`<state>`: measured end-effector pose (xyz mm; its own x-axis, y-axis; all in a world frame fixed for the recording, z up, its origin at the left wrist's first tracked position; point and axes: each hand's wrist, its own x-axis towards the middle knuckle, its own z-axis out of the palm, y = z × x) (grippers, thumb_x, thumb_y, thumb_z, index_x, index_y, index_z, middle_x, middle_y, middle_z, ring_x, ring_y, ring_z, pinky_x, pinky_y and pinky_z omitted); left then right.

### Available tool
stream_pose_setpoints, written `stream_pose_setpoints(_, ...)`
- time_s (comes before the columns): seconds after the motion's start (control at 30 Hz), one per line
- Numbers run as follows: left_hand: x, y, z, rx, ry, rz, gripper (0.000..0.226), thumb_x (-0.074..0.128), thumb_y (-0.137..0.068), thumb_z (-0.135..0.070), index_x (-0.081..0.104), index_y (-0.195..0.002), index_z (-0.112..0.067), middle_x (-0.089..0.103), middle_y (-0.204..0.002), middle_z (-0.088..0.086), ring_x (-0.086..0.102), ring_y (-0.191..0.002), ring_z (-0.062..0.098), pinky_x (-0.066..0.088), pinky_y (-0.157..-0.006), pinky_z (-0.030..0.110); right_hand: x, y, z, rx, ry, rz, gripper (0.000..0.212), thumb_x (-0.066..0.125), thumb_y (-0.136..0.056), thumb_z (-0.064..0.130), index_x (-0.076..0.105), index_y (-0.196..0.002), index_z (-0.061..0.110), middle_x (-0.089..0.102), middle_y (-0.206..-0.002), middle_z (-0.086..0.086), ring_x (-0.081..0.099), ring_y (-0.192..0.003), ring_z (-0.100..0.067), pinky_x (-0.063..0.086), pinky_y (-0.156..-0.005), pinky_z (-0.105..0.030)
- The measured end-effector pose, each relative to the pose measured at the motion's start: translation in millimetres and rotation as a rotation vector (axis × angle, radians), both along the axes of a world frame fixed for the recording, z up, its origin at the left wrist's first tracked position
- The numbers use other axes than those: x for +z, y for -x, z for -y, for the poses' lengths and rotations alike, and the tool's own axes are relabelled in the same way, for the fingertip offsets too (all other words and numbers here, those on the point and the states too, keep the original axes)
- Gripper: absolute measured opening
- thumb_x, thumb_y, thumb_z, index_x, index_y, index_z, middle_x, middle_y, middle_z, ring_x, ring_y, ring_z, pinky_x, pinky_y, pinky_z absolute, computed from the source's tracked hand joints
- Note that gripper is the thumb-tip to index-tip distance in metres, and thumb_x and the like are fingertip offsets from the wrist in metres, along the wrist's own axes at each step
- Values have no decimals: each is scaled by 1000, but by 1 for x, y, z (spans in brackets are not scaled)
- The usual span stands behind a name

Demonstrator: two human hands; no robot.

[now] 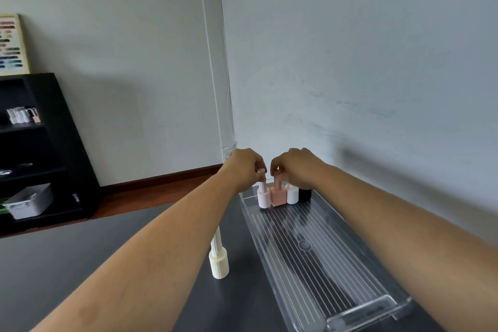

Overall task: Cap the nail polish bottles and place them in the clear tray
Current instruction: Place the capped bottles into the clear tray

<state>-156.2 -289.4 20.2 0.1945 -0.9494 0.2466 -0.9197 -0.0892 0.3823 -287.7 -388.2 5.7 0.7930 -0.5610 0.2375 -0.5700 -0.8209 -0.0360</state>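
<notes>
**Nearly done: two bottles going down at the far end of the tray**

So both hands are out at the far end of the clear tray (318, 250), each pinched shut on the cap of a bottle. The left hand (246, 167) has its fingertips closed around the cap of the pale pink bottle (263, 197), and the right hand (296, 167) is doing the same with the peach pink bottle (278, 195) right next to it. Both bottles look upright with their bases at or on the ribbed tray floor; I honestly can't tell if they're fully resting or a hair above it.

Just past the right hand's knuckles, a white bottle (292, 194) and a black bottle (305, 193) stand in the same row, with the hand covering their tops, so I can't say whether they're capped. All four sit shoulder to shoulder against the tray's far wall, touching or near enough.

My read is that this is the placing step for these two, and their caps look seated already. What's next is just a clean let-go: open the fingers straight up without tipping the tall, narrow bottles into their neighbours.

One more thing: a cream ribbed bottle (218, 259) stands on the dark tabletop (80, 256) just left of the tray, partly behind the left forearm. It looks capped, and it's outside the tray, so I'd guess it goes in next. Most of the tray is free.
</notes>
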Motion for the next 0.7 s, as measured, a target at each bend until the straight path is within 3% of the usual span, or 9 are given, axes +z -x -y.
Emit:
stream_pose_setpoints(0.07,-2,-1,2,2,-7,-1,13,66,-82,-10,73,-93,-9,65,-76,-5,56,-71,8,45,-67,20,-4,-1,3,11,44,9,21,50,-90,21,64,-102,32,69,-100,9,51,-101,-17,27,-75,-29)
stream_pose_setpoints(0.3,-6,2,4,12,-4,-6,19,70,-79,-13,71,-98,-10,70,-95,4,64,-90,19,52,-82,32,-8,3,2,-6,66,31,21,52,-91,25,62,-108,30,65,-103,6,49,-103,-20,28,-77,-30)
stream_pose_setpoints(0.47,2,3,-6,39,-33,-52,46,74,-78,-23,59,-120,-13,66,-105,4,62,-94,18,50,-88,31,3,13,-9,-55,41,19,30,57,-89,34,57,-118,29,59,-115,2,47,-113,-21,31,-90,-34)
stream_pose_setpoints(0.57,12,1,-24,69,-1,-66,46,74,-78,-25,58,-120,-15,65,-102,1,61,-90,16,50,-84,28,13,24,-20,-57,41,70,29,56,-91,31,57,-119,28,58,-117,2,45,-113,-20,31,-93,-34)
stream_pose_setpoints(0.7,18,-4,-57,83,34,-68,31,72,-77,-29,68,-105,-16,66,-91,-5,60,-81,8,46,-70,17,21,40,-44,-43,3,116,26,57,-90,31,59,-116,26,59,-114,2,48,-109,-20,35,-90,-34)
